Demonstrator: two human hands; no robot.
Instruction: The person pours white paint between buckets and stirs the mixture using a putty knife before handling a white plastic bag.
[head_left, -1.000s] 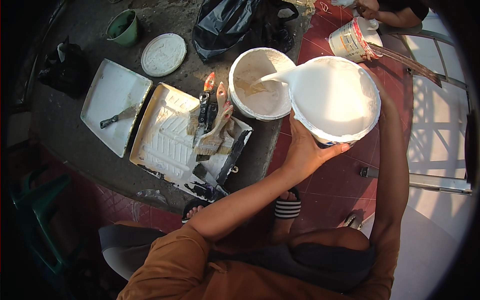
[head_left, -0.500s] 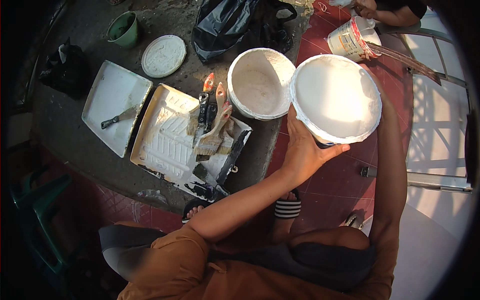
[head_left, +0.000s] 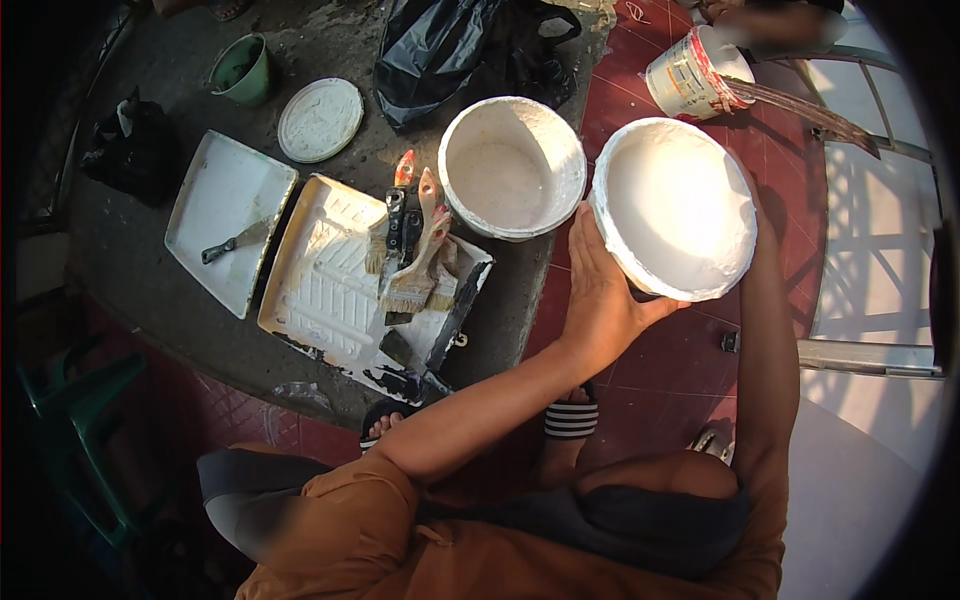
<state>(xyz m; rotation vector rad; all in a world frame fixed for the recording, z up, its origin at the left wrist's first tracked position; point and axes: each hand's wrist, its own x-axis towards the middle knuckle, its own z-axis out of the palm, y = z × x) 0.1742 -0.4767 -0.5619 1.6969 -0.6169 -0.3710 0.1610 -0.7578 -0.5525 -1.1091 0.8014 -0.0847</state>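
Between my two hands, above the red tiles, is a white paint bucket (head_left: 668, 290) with white paint inside, its opening facing up toward me. The left hand (head_left: 603, 300) is wrapped round the bucket's near left side, fingers up along the wall and thumb below the rim. At the far right side, my right hand (head_left: 757, 225) presses on the bucket; its fingers are mostly hidden behind it. Just left of the held bucket stands another white bucket (head_left: 555, 150), its inner walls coated and its bottom visible. Several paintbrushes (head_left: 408, 285) lie on a paint tray (head_left: 290, 250) further left.
A second tray (head_left: 190, 215) holds a scraper (head_left: 235, 243). Behind are a round lid (head_left: 320, 120), a green pail (head_left: 243, 70) and black plastic bags (head_left: 470, 60). At the far right, a person sits by a paint-smeared bucket (head_left: 680, 80) with a stick. A green chair (head_left: 90, 420) stands left.
The held bucket has shifted slightly down and away from the other bucket, and its opening has tilted a little. Both hands keep their hold. The whole view has moved slightly.
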